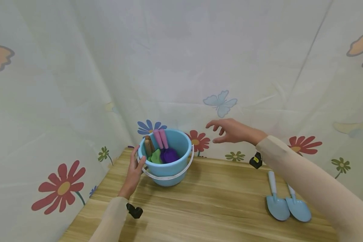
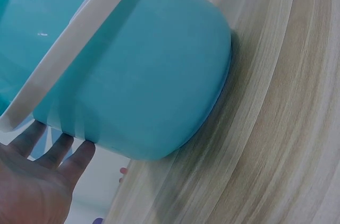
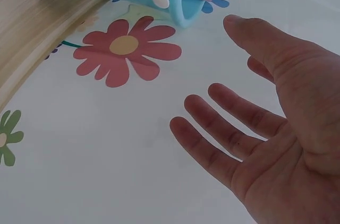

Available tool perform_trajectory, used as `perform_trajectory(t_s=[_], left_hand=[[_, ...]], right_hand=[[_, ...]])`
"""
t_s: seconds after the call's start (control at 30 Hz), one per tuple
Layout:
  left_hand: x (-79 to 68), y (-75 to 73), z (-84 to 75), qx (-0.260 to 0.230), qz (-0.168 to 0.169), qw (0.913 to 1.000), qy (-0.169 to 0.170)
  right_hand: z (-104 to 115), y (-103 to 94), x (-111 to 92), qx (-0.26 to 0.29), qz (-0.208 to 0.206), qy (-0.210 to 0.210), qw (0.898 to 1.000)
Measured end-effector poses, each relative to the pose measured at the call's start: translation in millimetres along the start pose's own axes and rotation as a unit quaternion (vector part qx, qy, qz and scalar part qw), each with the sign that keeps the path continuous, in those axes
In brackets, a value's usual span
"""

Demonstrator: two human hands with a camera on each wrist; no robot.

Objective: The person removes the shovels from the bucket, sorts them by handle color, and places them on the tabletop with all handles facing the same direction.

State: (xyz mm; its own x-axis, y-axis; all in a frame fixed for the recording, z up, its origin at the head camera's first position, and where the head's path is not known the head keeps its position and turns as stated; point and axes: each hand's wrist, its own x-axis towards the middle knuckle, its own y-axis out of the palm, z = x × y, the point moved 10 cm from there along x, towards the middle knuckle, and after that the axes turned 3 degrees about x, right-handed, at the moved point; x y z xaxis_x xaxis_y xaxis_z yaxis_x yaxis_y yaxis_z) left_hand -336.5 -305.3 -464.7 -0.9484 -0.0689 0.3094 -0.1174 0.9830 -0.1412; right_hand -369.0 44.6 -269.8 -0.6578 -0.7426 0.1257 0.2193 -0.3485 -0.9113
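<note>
A light blue bucket (image 1: 169, 171) with a white handle (image 1: 172, 177) stands upright on the table. Inside it are purple shovels (image 1: 169, 155) with pink handles (image 1: 160, 138), and green tools (image 1: 156, 157) beside brown handles (image 1: 148, 146). My left hand (image 1: 133, 174) rests against the bucket's left side, and its fingers (image 2: 53, 155) touch the outer wall fairly straight. To the right of the bucket, my right hand (image 1: 231, 131) hovers in the air, holding nothing, its fingers spread and slightly bent.
Two light blue shovels (image 1: 277, 207) with pale handles lie side by side at the table's right, below my right forearm. A white curtain (image 1: 181, 67) printed with flowers and butterflies hangs behind and to the left of the wooden table (image 1: 224, 201).
</note>
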Motion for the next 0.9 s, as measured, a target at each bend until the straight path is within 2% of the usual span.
perform_trajectory(t_s=[0.43, 0.9], left_hand=[[-0.2, 3.6, -1.4, -0.010, 0.002, 0.9999, -0.004], [1.0, 4.2, -2.2, 0.002, 0.000, 1.0000, -0.005]], right_hand=[[10.0, -3.8, 32.1, 0.022, 0.009, 0.007, 1.000], [14.9, -5.6, 55.6, 0.035, 0.007, 0.022, 0.999]])
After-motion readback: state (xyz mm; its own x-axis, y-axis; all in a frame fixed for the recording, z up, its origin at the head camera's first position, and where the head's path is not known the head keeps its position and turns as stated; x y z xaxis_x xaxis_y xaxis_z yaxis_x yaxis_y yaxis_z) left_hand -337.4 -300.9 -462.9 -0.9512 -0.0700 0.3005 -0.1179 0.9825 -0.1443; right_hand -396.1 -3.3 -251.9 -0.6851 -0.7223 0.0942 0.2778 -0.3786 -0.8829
